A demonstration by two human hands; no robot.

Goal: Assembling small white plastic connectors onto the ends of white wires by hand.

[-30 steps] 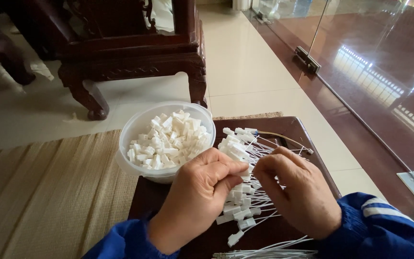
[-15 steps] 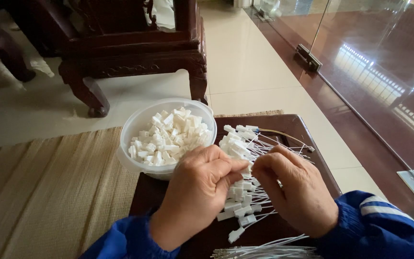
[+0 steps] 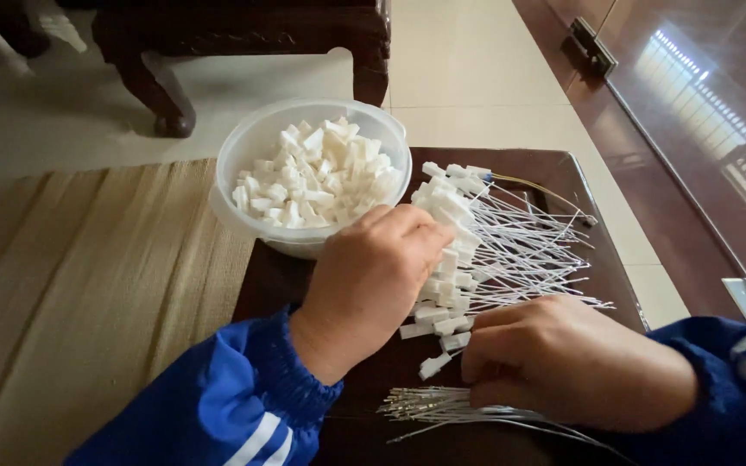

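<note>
My left hand (image 3: 373, 280) hovers over a dark wooden tray (image 3: 597, 216) with its fingers curled, and its fingertips touch a pile of white connectors with thin white wires (image 3: 485, 242). The fingers hide whatever they pinch. My right hand (image 3: 572, 362) lies lower, at the tray's near right. Its fingers are folded down onto a bundle of loose bare-tipped wires (image 3: 433, 406). A translucent white bowl (image 3: 248, 147) full of small white plastic housings (image 3: 312, 177) stands just beyond my left hand. Both arms wear blue sleeves with white stripes.
A woven straw mat (image 3: 79, 285) covers the surface left of the tray. Beyond it are a pale tiled floor (image 3: 468, 69) and the legs of a dark carved wooden chair (image 3: 148, 86). A glossy dark wood panel (image 3: 710, 112) runs along the right.
My hands, which worked close together over the pile, have parted. The right hand dropped to the loose wire bundle and the left stayed at the pile. The camera has moved closer and tilted down.
</note>
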